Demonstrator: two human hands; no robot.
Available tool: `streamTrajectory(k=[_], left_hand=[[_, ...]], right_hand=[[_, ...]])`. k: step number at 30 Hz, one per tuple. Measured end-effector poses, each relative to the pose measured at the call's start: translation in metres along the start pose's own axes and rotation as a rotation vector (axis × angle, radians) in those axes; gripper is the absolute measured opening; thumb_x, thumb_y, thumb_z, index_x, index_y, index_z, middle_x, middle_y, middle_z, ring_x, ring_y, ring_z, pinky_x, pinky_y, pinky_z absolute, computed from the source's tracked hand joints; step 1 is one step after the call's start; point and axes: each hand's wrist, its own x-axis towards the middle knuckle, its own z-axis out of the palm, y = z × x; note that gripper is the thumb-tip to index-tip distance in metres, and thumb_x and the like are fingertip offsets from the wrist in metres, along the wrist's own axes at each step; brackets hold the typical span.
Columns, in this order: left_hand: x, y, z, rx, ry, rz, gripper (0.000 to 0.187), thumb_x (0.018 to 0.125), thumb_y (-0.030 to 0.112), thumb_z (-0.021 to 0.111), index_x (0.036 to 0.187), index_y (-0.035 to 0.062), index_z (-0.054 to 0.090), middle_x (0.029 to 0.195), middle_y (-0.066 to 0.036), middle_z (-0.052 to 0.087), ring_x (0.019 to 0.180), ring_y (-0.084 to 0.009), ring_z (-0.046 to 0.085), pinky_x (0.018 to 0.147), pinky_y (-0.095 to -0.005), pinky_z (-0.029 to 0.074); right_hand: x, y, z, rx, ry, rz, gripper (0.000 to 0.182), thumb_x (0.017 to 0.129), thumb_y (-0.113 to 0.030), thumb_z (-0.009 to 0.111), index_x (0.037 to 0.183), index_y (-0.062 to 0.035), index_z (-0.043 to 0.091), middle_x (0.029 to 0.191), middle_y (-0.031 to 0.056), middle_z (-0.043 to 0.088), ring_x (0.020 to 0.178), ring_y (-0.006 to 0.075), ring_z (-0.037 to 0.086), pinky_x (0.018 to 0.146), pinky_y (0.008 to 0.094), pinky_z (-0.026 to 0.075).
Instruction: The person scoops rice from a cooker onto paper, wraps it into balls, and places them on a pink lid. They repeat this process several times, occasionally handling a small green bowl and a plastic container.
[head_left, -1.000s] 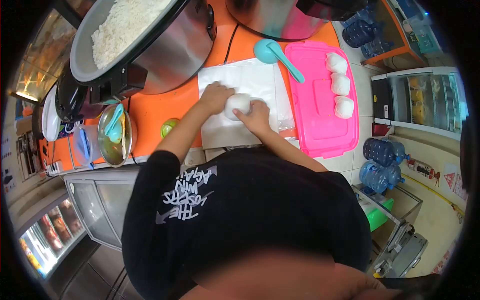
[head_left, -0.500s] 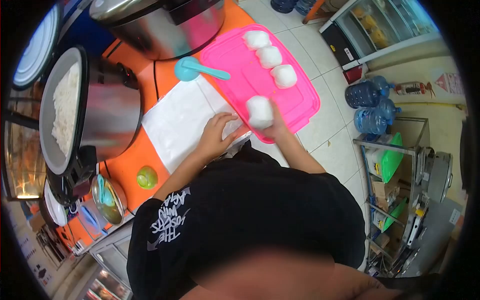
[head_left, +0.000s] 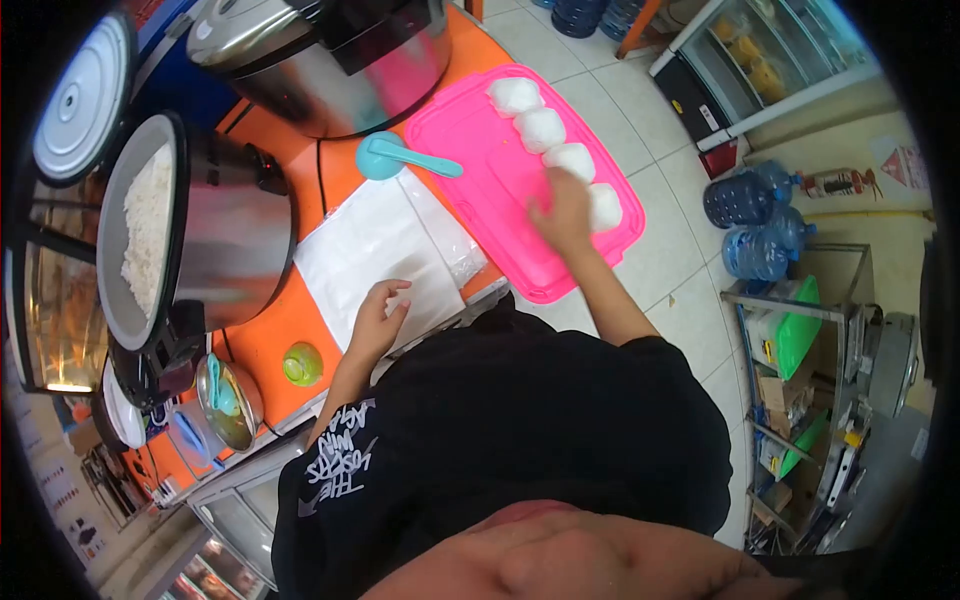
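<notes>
Four white rounded packets line the right side of a pink plastic lid [head_left: 500,220]. My right hand [head_left: 568,218] is over the lid beside the nearest white packet [head_left: 604,208], thumb spread away from the fingers and nothing between them. Its fingertips overlap the third packet [head_left: 569,160] in this view. My left hand [head_left: 375,318] hovers by the near edge of a stack of white paper sheets [head_left: 375,240], fingers loosely curved and apart, holding nothing. A clear plastic sheet [head_left: 462,262] lies at the stack's right side.
On the orange table [head_left: 268,338] stand an open rice cooker [head_left: 225,220] full of rice and a second cooker [head_left: 330,85]. A turquoise scoop [head_left: 420,160] lies between paper and lid. Left are a green round container [head_left: 302,364] and a metal bowl [head_left: 245,395].
My right hand has set the fourth white packet on the lid's right side, in line with the others, and let it go. My left hand has drawn back leftward from the paper's right edge.
</notes>
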Motion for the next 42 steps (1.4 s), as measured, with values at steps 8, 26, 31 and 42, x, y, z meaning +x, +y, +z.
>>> streamTrajectory(k=[8,26,31,42], left_hand=[[-0.053,0.052,-0.104,0.641,0.954,0.422,0.028,0.073,0.004,0.056,0.1,0.005,0.054,0.114,-0.017,0.049,0.108,-0.0332,0.042,0.091,-0.0396,0.034],[-0.058,-0.017,-0.229,0.246,1.816,0.58,0.037,0.06,0.004,0.048,0.097,0.0007,0.046,0.105,-0.019,0.051,0.095,-0.0334,0.046,0.088,-0.0424,0.031],[-0.063,-0.017,-0.231,0.28,1.783,0.567,0.034,0.06,0.004,0.05,0.094,0.0041,0.048,0.105,-0.015,0.053,0.094,-0.0315,0.047,0.086,-0.0412,0.032],[-0.054,-0.021,-0.227,0.241,1.817,0.615,0.028,0.059,0.007,0.052,0.086,0.0094,0.049,0.096,-0.007,0.058,0.088,-0.0271,0.048,0.082,-0.0374,0.034]], right_hand=[[0.07,-0.085,0.138,-0.088,-0.299,-0.145,0.05,0.071,-0.015,0.06,0.118,-0.0101,0.045,0.096,0.0178,0.053,0.09,0.0343,0.052,0.076,0.0462,0.042],[0.229,-0.512,0.098,-0.006,-0.647,-1.013,0.04,0.072,-0.011,0.054,0.108,0.0012,0.041,0.085,0.0236,0.058,0.084,0.0381,0.057,0.072,0.0439,0.044],[0.252,-0.574,0.277,-0.566,-0.567,-1.025,0.03,0.073,-0.008,0.052,0.102,0.0022,0.048,0.096,0.0214,0.06,0.092,0.0338,0.058,0.076,0.0415,0.045],[0.2,-0.524,0.194,-0.54,-1.16,-1.432,0.027,0.069,-0.006,0.055,0.095,-0.0009,0.052,0.081,0.0218,0.059,0.078,0.0371,0.058,0.07,0.042,0.044]])
